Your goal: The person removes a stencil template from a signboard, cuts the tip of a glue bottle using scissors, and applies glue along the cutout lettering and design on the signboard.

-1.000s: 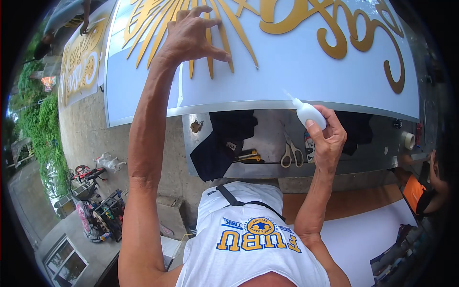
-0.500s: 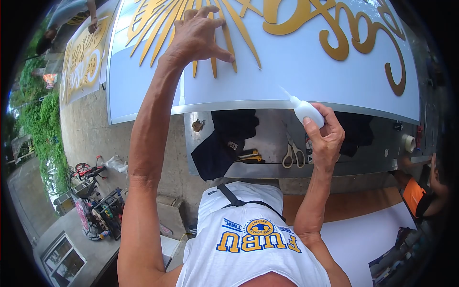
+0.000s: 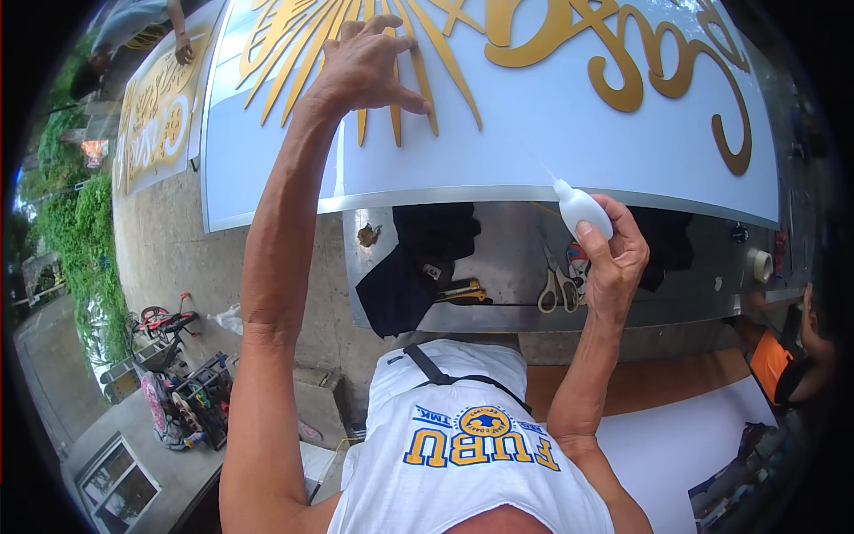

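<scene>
My left hand (image 3: 369, 71) rests with its fingers spread over the gold sunburst rays (image 3: 455, 80), thumb and fingertips on the strips. Beneath them lies a white sign panel (image 3: 498, 160) with a metal rim along its near edge. In my right hand (image 3: 614, 258) is a small white squeeze bottle (image 3: 583, 212), its thin nozzle pointing up and left above the panel's near edge. Gold script letters (image 3: 614, 80) curve across the panel's right part.
Under the panel's near edge, a metal table (image 3: 516, 316) carries scissors (image 3: 558, 289), a yellow cutter (image 3: 463, 292), dark cloth (image 3: 391, 289) and a tape roll (image 3: 760, 266). A second gold-lettered sign (image 3: 160, 133) is at left beside another person's hand (image 3: 184, 48). Someone in orange (image 3: 772, 365) is at right.
My right hand and the squeeze bottle have moved slightly right and toward me. My left hand stays in almost the same place on the rays.
</scene>
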`<state>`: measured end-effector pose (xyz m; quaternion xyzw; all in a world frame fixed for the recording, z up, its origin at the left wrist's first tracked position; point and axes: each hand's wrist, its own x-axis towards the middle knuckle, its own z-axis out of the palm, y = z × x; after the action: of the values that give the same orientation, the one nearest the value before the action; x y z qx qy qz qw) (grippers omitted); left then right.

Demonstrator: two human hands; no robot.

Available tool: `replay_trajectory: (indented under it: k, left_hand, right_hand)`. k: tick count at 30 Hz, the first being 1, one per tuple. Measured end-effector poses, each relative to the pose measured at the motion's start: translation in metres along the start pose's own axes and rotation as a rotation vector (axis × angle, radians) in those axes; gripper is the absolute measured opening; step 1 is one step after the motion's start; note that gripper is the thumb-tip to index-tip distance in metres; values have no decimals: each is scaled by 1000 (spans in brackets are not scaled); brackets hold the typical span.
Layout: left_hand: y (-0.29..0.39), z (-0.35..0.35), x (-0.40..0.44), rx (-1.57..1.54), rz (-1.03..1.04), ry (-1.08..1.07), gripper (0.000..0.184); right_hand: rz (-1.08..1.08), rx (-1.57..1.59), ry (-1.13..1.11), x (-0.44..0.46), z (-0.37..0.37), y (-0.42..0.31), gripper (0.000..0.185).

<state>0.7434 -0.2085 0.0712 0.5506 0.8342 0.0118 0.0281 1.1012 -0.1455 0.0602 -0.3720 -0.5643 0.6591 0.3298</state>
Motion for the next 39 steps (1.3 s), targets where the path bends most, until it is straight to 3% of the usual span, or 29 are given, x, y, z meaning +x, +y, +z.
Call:
replay_trajectory:
  k: [4, 7, 9, 12, 21, 28, 31, 39]
  left_hand:
    - [2, -1, 3, 21, -20, -15, 93]
    - [0, -1, 3, 32, -17, -13, 79]
    - [-2, 1, 4, 37, -28, 14, 55]
    - [-6, 0, 9, 42, -25, -4, 39]
    - [-3, 2, 12, -97, -110, 51, 58]
    - [-10, 8, 14, -207, -96, 109, 60]
    - [-15, 9, 14, -211, -48, 132, 59]
    - [-28, 2, -2, -204, -32, 284, 31]
  right_hand:
    - [-6, 101, 16, -1, -6, 0, 31]
    - [-7, 118, 28, -2, -13, 3, 33]
    - [-13, 138, 43, -2, -14, 4, 34]
    - [-17, 172, 54, -1, -17, 3, 35]
    - [-19, 191, 82, -1, -26, 4, 35]
    - [-1, 224, 89, 1, -26, 4, 35]
    - [0, 223, 76, 2, -27, 4, 35]
    - [-4, 201, 66, 5, -28, 7, 36]
